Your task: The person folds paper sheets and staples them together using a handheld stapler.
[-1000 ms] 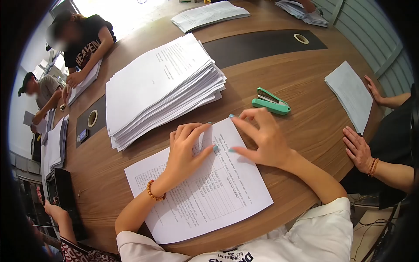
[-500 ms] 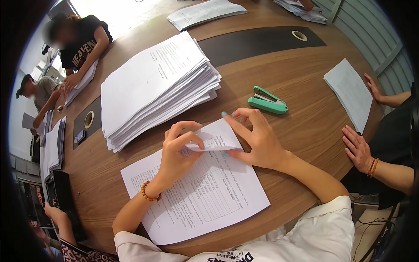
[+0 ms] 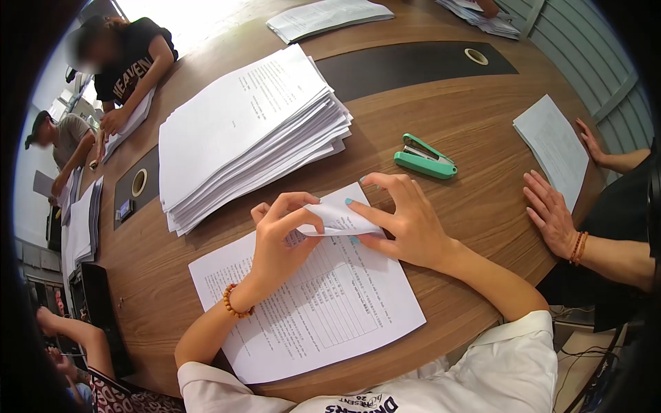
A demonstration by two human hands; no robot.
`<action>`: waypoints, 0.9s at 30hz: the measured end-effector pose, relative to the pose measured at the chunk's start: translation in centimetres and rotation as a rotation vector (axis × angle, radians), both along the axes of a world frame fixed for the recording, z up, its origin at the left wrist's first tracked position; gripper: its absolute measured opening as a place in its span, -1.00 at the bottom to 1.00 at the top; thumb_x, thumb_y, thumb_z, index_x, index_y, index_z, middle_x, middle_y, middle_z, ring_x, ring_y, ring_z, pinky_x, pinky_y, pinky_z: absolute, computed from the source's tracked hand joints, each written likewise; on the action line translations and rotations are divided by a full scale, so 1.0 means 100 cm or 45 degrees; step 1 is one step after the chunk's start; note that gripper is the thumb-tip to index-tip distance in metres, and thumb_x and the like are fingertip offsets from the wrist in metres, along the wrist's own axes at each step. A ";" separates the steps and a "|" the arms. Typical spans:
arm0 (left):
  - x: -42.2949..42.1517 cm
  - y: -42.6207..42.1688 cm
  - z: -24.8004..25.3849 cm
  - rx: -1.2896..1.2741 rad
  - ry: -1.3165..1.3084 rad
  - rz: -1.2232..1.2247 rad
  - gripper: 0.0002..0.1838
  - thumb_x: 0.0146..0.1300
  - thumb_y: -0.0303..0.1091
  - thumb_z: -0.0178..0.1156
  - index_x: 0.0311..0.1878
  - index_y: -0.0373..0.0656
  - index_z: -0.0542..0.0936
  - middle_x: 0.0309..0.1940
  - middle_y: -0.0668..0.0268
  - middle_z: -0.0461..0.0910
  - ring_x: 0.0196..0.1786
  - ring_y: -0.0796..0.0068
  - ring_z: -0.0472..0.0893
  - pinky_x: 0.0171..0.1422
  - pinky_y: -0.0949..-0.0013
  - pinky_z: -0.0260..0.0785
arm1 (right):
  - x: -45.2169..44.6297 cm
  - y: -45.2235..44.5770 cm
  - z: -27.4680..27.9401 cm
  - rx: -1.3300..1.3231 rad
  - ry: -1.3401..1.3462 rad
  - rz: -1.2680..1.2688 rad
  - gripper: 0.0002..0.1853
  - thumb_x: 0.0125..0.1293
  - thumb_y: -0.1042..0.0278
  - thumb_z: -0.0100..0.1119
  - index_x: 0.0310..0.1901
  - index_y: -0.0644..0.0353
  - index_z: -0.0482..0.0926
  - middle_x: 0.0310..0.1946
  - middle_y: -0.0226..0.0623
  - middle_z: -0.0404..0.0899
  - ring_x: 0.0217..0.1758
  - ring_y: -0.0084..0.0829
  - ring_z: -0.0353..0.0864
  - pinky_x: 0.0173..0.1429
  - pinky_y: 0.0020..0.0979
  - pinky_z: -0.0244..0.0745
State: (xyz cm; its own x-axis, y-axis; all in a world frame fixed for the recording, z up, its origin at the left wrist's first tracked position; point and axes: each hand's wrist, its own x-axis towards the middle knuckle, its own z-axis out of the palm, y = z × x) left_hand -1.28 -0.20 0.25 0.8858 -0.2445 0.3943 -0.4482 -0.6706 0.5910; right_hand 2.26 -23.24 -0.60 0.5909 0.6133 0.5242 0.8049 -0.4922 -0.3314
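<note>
A printed sheet of paper (image 3: 303,310) with a table of lines on it lies on the wooden table before me. Over its upper part, a bent piece of white paper (image 3: 336,219) is raised between my hands. I cannot tell whether it is a separate slip or part of the sheet. My left hand (image 3: 286,230) pinches its left end between thumb and forefinger. At the right end, my right hand (image 3: 406,217) holds it, thumb below and forefinger on top. A green stapler (image 3: 425,158) lies beyond my right hand.
A tall stack of printed papers (image 3: 241,131) stands beyond my left hand. At right, a person's hand (image 3: 553,210) rests beside another sheet (image 3: 551,144). More papers (image 3: 330,19) lie at the far side. People work along the left side, near a black box (image 3: 100,310).
The raised paper has tilted, showing more of its white face, and my right fingers have closed in over it. The person at right has moved a hand closer to the sheet there.
</note>
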 end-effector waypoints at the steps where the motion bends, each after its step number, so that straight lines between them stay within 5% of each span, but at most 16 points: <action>1: -0.001 -0.001 0.000 -0.075 0.029 0.013 -0.72 -0.20 -0.56 0.46 -0.43 0.02 0.61 -0.05 0.48 0.56 -0.20 0.55 0.48 0.09 0.31 0.00 | 0.000 0.000 0.000 -0.003 -0.009 -0.009 -0.45 -0.09 0.26 0.45 0.02 0.17 0.60 0.11 -0.16 0.34 0.05 -0.21 0.35 0.13 -0.22 0.33; 5: -0.002 -0.007 0.006 -0.523 0.202 0.115 -0.70 -0.20 -0.57 0.46 -0.39 0.04 0.63 -0.06 0.48 0.56 -0.28 0.58 0.48 0.08 0.32 -0.01 | -0.001 0.003 0.000 0.105 0.097 -0.068 -0.39 -0.11 0.24 0.46 0.06 0.21 0.56 0.11 -0.15 0.34 0.03 -0.20 0.36 0.11 -0.24 0.35; 8: -0.001 0.002 0.003 -0.208 0.341 0.114 -0.71 -0.20 -0.56 0.47 -0.39 0.05 0.66 -0.07 0.47 0.57 -0.24 0.61 0.47 0.11 0.32 -0.03 | 0.000 0.003 0.000 0.079 0.126 -0.079 -0.35 -0.13 0.23 0.47 0.08 0.25 0.54 0.12 -0.15 0.33 0.01 -0.20 0.35 0.11 -0.24 0.36; 10: 0.000 0.007 -0.006 0.059 0.025 -0.047 -0.74 -0.20 -0.54 0.48 -0.43 0.07 0.70 -0.12 0.48 0.59 -0.14 0.59 0.45 0.13 0.31 -0.07 | 0.001 0.001 0.001 0.030 0.120 -0.055 -0.38 -0.13 0.25 0.47 0.05 0.23 0.56 0.12 -0.15 0.34 0.05 -0.20 0.35 0.12 -0.23 0.35; 27: -0.008 0.006 -0.003 0.037 -0.063 0.039 -0.74 -0.22 -0.50 0.50 -0.45 0.11 0.68 -0.28 0.58 0.58 -0.07 0.52 0.44 0.12 0.20 -0.13 | -0.003 0.006 0.004 0.015 0.147 -0.055 -0.36 -0.14 0.28 0.47 0.08 0.21 0.55 0.13 -0.16 0.33 0.05 -0.22 0.35 0.12 -0.24 0.35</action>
State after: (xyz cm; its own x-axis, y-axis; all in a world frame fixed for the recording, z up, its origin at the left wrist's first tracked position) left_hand -2.05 0.39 -0.02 0.8728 -0.2297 0.4307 -0.4553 -0.7011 0.5488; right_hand 2.00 -22.69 -0.20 0.6736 0.5802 0.4579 0.7391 -0.5213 -0.4266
